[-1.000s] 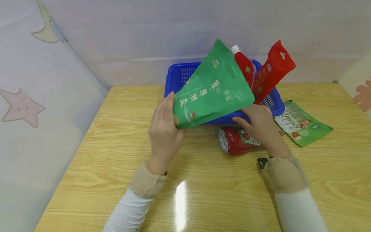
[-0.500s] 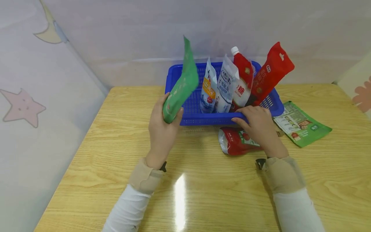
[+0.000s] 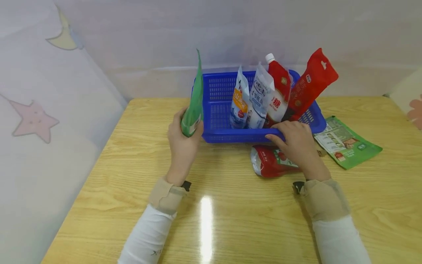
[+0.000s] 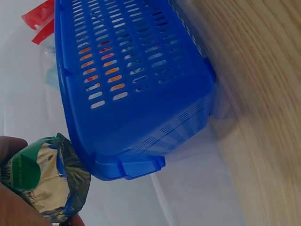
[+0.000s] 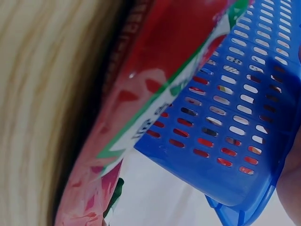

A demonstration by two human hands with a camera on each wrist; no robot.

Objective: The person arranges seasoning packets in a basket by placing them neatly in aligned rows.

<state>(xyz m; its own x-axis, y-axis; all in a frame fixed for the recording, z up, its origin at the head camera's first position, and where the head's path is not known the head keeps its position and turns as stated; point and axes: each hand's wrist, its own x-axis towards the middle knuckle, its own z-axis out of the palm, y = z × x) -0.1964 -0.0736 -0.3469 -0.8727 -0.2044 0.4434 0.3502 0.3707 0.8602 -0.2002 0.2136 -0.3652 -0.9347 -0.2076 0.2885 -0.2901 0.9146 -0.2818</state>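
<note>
My left hand (image 3: 182,148) grips a green pouch (image 3: 193,106) by its lower end, upright and nearly edge-on, beside the left end of the blue basket (image 3: 234,136). In the left wrist view the pouch's crinkled, shiny bottom (image 4: 49,172) is close to the basket's rim. My right hand (image 3: 298,145) holds the basket's front rim, fingers over it and thumb on the near side. Inside the basket stand an orange-and-blue bag (image 3: 239,104), a white bag (image 3: 261,93), a red-and-white pouch with a white cap (image 3: 279,86) and a leaning red bag (image 3: 311,84).
Below my right hand, in front of the basket, a red pouch with a tomato picture (image 3: 271,161) lies on the wooden table (image 3: 244,220). A flat green packet (image 3: 352,146) lies at the basket's right. A pale curtain (image 3: 158,47) hangs behind.
The green pouch has turned from face-on to edge-on and moved left, away from above the basket. The bags behind it now show. My right hand stays on the rim.
</note>
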